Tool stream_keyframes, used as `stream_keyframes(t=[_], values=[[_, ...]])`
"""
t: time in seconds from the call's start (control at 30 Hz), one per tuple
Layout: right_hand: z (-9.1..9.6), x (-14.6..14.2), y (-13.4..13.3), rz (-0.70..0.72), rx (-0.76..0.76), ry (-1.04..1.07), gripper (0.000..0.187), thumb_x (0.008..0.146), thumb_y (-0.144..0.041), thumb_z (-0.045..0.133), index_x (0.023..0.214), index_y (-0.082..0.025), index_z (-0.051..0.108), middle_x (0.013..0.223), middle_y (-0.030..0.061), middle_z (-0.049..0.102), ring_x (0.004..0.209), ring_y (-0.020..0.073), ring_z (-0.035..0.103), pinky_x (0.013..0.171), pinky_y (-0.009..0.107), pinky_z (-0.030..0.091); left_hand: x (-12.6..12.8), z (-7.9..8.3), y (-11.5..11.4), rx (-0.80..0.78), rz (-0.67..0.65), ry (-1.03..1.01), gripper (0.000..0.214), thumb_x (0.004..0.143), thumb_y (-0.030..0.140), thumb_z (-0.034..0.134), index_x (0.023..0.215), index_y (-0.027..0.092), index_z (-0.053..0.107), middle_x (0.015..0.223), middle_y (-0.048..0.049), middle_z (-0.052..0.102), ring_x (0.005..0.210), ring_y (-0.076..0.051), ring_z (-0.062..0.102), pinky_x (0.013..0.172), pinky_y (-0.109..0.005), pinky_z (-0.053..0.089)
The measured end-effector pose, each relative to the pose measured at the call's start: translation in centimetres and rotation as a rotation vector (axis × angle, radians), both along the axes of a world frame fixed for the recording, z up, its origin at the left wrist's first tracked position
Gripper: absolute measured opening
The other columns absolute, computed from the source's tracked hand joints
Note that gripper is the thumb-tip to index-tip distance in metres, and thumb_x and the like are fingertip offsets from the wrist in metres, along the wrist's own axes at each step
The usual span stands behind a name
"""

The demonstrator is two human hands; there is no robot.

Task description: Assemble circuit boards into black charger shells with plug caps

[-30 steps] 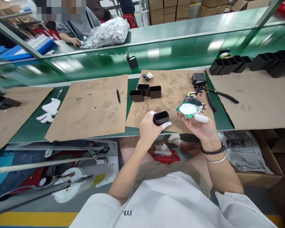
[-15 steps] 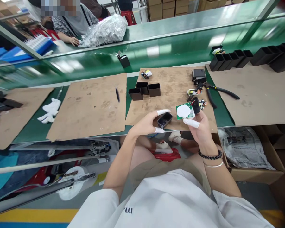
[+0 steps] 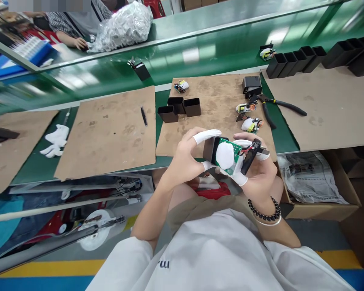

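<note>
My left hand (image 3: pixel 188 159), with white finger cots, grips a black plastic housing (image 3: pixel 210 149) between thumb and fingers. From the right, my right hand (image 3: pixel 259 173) holds a green circuit board (image 3: pixel 237 148) with a round white patch on its face. Red and black wires run from the board to a black end piece (image 3: pixel 251 157), also in my right hand. The board's left end meets the housing's opening; how far it reaches inside is hidden. Beyond my hands, several more board assemblies (image 3: pixel 251 124) and black housings (image 3: pixel 192 107) rest on the cardboard.
Black-handled pliers (image 3: pixel 268 106) lie at the cardboard's right edge. A black pen-like tool (image 3: pixel 143 116) is on the left cardboard, with white gloves (image 3: pixel 57 139) beside it. More black housings (image 3: pixel 294 62) stand at right. Across the bench, a person's hand (image 3: pixel 80 43) is near a clear plastic bag (image 3: pixel 124 26).
My two hands have come together. The housing is now turned toward the right, and the board, which was apart from it, is at its opening. The view has shifted slightly.
</note>
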State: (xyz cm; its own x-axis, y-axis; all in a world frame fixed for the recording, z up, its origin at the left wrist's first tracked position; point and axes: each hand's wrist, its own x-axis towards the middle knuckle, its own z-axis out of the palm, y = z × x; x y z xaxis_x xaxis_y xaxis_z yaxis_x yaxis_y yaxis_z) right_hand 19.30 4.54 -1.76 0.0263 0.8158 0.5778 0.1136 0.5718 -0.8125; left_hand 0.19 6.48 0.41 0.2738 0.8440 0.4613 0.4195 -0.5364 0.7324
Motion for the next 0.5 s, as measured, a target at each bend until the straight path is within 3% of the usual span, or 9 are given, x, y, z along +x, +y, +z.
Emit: stream_keyframes(t=[0.3,0.5], values=[[-0.13,0.28,-0.51,0.061,-0.009,-0.005,0.044,0.08,-0.021,0.078,0.12,-0.036,0.068,0.12,0.0074,0.071,0.113,0.0323,0.068,0.104,0.055,0.057,0.14,0.28,-0.35,0.019,-0.06,-0.013,0.048,0.081,0.013,0.074,0.127,0.022,0.069,0.119,-0.0083,0.069,0.113,-0.024,0.067,0.1,-0.038,0.056],[-0.57,0.17,-0.82,0.037,-0.042,-0.017,0.046,0.078,-0.023,0.082,0.122,-0.028,0.067,0.126,0.0094,0.069,0.121,0.0325,0.067,0.108,0.054,0.056,0.17,0.29,-0.36,0.01,-0.058,-0.01,0.044,0.083,0.019,0.075,0.126,0.024,0.069,0.118,-0.0077,0.07,0.113,-0.025,0.067,0.1,-0.039,0.056]])
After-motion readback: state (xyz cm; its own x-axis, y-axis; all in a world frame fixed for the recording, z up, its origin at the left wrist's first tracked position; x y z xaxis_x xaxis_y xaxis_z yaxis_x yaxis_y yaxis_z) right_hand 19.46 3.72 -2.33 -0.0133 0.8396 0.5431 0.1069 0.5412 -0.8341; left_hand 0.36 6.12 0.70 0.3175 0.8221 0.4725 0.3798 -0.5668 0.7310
